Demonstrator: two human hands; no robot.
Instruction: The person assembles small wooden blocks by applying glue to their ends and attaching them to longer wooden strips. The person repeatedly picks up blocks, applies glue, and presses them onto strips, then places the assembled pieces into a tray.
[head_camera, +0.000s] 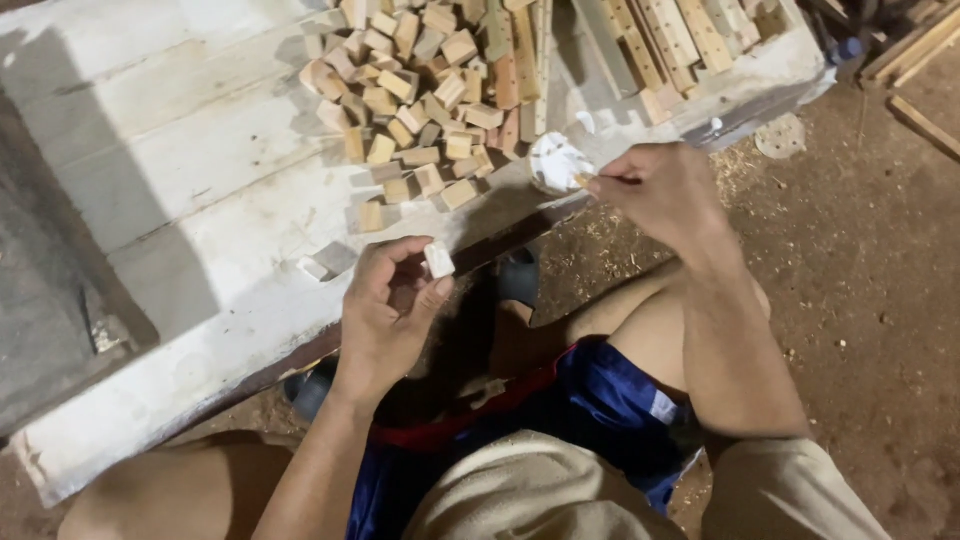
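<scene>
Left hand (385, 310): closed on a small whitish block (439, 259), pinched between thumb and fingertips, just off the tabletop (180, 180) edge.
Right hand (655, 190): at 2 o'clock from the left, fingers pinched on a thin stick (605, 182), tip at a white dish (556, 161).
Pile (420, 95): loose wooden blocks at 12 o'clock, spilling toward the tabletop edge.
Slats (670, 40): long strips at 1 o'clock, beside the pile.
Stray block (314, 268): at 9 o'clock of the held one, alone on the boards.
Handling: likely light, stiff, hard-edged; coated faces possibly wet, so best taken by opposite bare sides.
Ground (870, 300): dirt with sawdust, at 3 o'clock.
</scene>
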